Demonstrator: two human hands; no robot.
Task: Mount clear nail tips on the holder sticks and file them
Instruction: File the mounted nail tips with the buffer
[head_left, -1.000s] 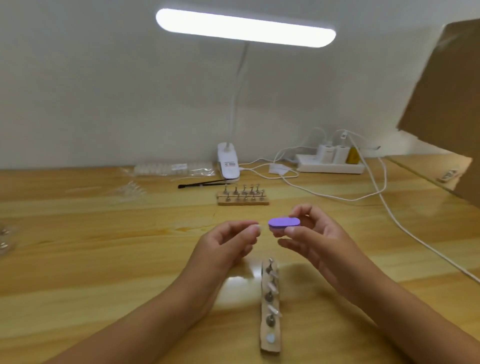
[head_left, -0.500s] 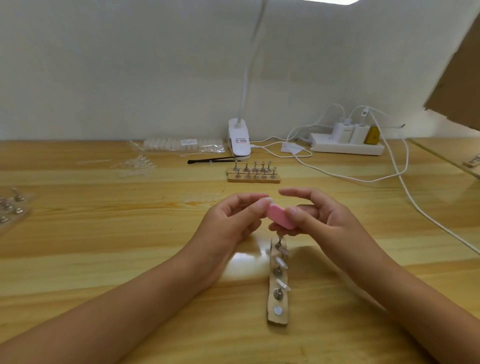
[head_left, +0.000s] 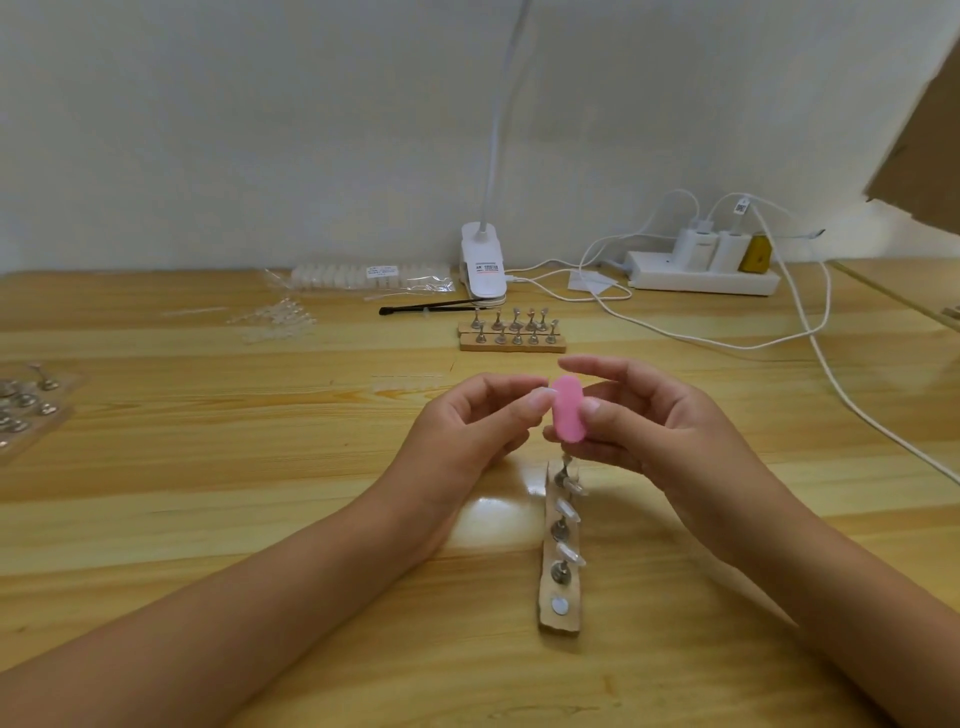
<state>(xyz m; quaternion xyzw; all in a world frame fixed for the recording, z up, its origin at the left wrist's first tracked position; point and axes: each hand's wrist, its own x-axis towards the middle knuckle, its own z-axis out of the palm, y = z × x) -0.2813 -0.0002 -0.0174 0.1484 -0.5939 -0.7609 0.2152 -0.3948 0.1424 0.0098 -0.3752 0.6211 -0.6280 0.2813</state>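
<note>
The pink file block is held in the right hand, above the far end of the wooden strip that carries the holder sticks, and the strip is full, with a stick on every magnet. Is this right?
One point is wrong. The head view shows the wooden strip is not full: its nearest magnet is bare. The right hand does hold the pink file block above the strip's far end.

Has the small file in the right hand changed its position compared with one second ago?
Yes. The file has turned: its purple face lay flat before, now the pink face stands upright, and it sits closer above the far end of the near wooden holder strip.
</note>
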